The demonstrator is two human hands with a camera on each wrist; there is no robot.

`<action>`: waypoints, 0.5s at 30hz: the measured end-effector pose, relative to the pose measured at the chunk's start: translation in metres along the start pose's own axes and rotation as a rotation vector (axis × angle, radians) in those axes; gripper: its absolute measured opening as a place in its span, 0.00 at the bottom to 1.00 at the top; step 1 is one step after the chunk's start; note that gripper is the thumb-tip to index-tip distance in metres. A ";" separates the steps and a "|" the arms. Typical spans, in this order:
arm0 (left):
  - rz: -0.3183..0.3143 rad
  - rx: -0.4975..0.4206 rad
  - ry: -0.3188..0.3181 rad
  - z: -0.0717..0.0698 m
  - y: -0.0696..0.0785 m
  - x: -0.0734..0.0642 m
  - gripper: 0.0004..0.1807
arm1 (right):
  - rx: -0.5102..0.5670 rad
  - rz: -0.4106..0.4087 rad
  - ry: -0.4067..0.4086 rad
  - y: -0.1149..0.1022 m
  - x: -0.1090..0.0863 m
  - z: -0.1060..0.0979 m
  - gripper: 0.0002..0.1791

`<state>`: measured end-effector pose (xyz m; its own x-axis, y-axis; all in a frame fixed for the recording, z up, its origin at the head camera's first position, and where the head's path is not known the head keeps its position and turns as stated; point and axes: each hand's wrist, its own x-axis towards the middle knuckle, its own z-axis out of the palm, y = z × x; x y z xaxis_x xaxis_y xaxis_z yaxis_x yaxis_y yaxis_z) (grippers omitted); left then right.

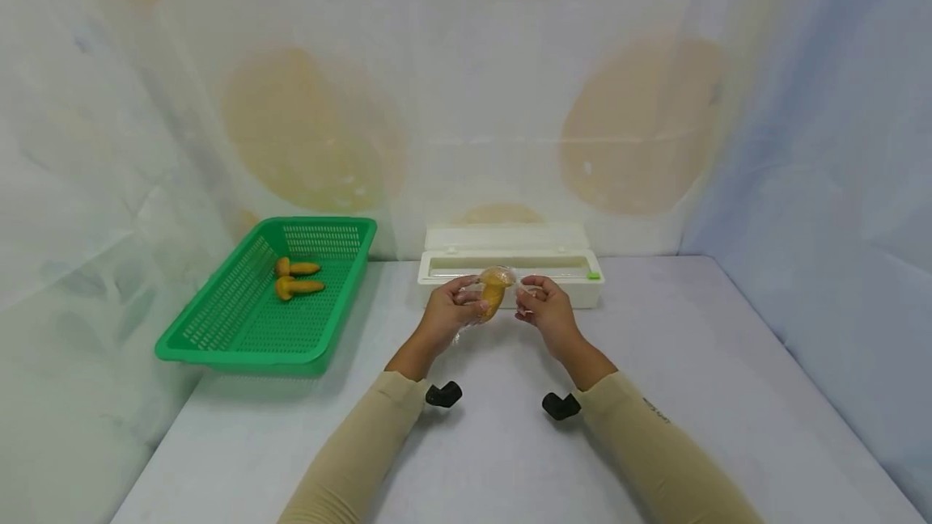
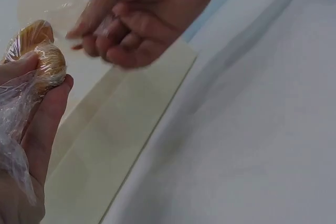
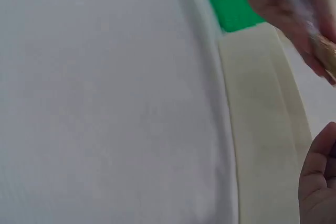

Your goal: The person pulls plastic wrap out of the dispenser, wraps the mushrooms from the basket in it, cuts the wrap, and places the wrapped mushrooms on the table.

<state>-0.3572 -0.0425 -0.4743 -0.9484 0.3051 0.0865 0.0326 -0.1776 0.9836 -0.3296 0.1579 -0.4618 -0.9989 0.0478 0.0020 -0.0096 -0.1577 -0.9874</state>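
Observation:
A yellow-brown mushroom (image 1: 494, 294) is wrapped in clear cling film, its cap uppermost in the head view. My left hand (image 1: 446, 314) grips it, thumb against the stem. In the left wrist view, loose crumpled cling film (image 2: 16, 124) hangs over that palm below the mushroom (image 2: 51, 64). My right hand (image 1: 548, 314) is just right of the cap with curled fingers, pinching a clear bit of film that glints between thumb and fingers. Only part of the right hand (image 3: 317, 182) shows at the edge of the right wrist view.
Behind my hands stands a white cling film dispenser (image 1: 578, 294) with its lid raised and a green slider (image 1: 594, 275) at its right end. A green basket (image 1: 325, 354) on the left contains two mushrooms (image 1: 298, 287). Plastic sheeting (image 1: 466, 103) hangs behind the white table (image 1: 502, 459).

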 end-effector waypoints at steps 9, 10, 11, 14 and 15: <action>0.030 -0.051 -0.040 0.009 -0.004 -0.003 0.27 | -0.143 -0.121 0.070 0.007 -0.002 0.018 0.07; 0.035 -0.050 -0.044 0.010 -0.004 -0.003 0.27 | -0.162 -0.125 0.073 0.006 -0.002 0.019 0.06; 0.039 -0.050 -0.043 0.010 -0.005 -0.003 0.27 | -0.176 -0.125 0.075 0.006 -0.003 0.019 0.06; 0.048 -0.049 -0.035 0.009 -0.008 -0.002 0.26 | -0.228 -0.141 0.093 0.006 -0.004 0.020 0.11; 0.049 -0.048 -0.030 0.009 -0.009 -0.002 0.26 | -0.252 -0.151 0.098 0.006 -0.005 0.020 0.12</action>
<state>-0.3528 -0.0328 -0.4818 -0.9361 0.3228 0.1394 0.0625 -0.2374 0.9694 -0.3258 0.1368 -0.4649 -0.9776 0.1492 0.1486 -0.1334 0.1070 -0.9853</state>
